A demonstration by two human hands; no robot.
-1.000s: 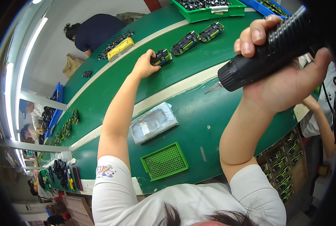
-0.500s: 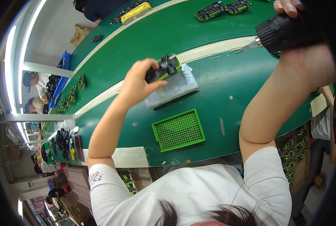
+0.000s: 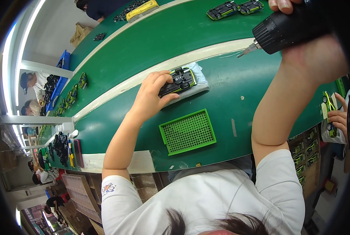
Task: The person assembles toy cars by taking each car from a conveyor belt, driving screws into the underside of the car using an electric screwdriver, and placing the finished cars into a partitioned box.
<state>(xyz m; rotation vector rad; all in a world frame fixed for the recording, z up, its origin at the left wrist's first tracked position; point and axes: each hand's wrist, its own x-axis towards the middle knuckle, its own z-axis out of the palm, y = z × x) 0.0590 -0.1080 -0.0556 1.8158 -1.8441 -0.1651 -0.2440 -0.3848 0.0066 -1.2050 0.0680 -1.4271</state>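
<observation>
A toy car (image 3: 184,79) with a black underside and yellow-green edges lies wheels up on a pad wrapped in pale cloth (image 3: 201,80). My left hand (image 3: 149,94) grips its left end, thumb on the near side and fingers over the far side. Up at the right, my right hand (image 3: 283,5) is closed around a black power screwdriver (image 3: 275,33), partly cut off by the picture's dark rim. Its bit (image 3: 243,52) points down and left, in the air and apart from the car. Nearer me sits a green perforated tray (image 3: 213,133).
Two upturned toy cars (image 3: 222,10) and a yellow block (image 3: 143,11) are across the green table. More cars (image 3: 72,95) line the left, near a blue bin (image 3: 64,64) and black parts (image 3: 60,147). At right, another person's hand (image 3: 339,118) holds a car.
My left hand has lowered the car onto the cloth-wrapped pad, where it now lies flat. The screwdriver has shifted slightly left. Another person's hand with a car has appeared at the right.
</observation>
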